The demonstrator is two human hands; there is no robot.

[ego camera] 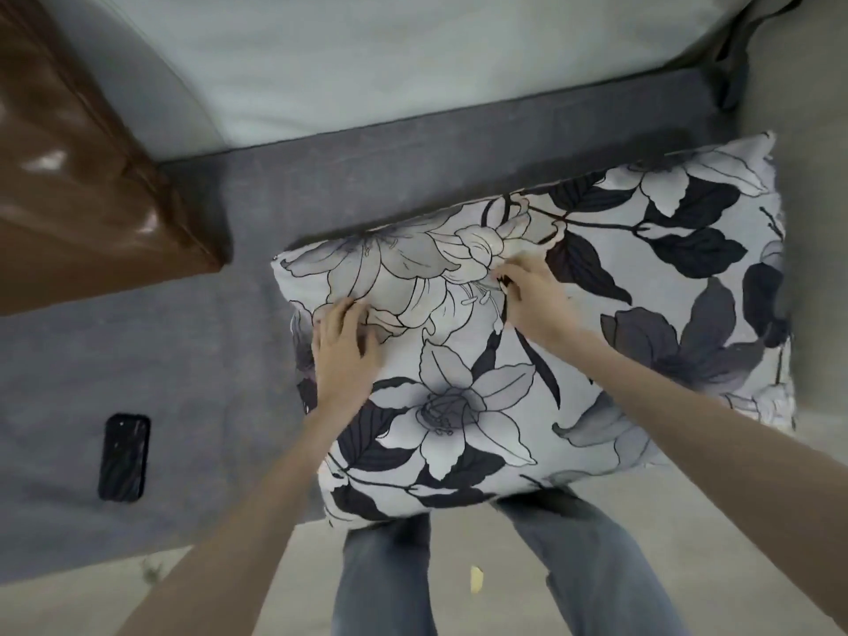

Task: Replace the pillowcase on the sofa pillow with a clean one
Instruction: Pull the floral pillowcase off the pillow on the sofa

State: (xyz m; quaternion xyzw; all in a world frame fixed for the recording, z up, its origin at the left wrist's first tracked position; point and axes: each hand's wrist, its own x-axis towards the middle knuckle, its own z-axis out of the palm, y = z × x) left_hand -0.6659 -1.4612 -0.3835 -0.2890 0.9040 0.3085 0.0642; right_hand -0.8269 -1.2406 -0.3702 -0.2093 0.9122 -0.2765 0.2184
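A: Left to right, quick. Upper left of the frame, brown leather cushion (87, 176). Lower left, black phone (124, 457) flat on the grey sofa seat (192, 360), well apart from the hands.

B: And the pillow?

A: The pillow (573, 351) with the flower print fills centre to right of the frame. It lies on the seat, its near corner hanging over the seat's front edge above the person's jeans (592, 566). Long axis runs from lower left up to upper right.

B: Hands?

A: Both on its left half. Left hand (344, 355) near the pillow's left short edge, fingers curled into the cloth; looks like it grips the pillowcase, though blur makes it hard to be certain. Right hand (527, 296) just right of it, nearer the top long edge, fingertips bunched and pinching a fold of the cloth.

B: Which is nearer the opening?

A: Can't see an opening or zip. If it sits at the left short edge, the left hand is closer, nearly on it. That's a guess.

B: So the coming move?

A: Likely pulling the case off along the long axis, toward the lower left. The printed case is on, no spare case in view.

B: Anything in the way?

A: The leather cushion sits near the pillow's upper left corner but not touching. Pale back cushion (413, 62) along the top, behind. Small yellow scrap (476, 579) on the floor between the legs.
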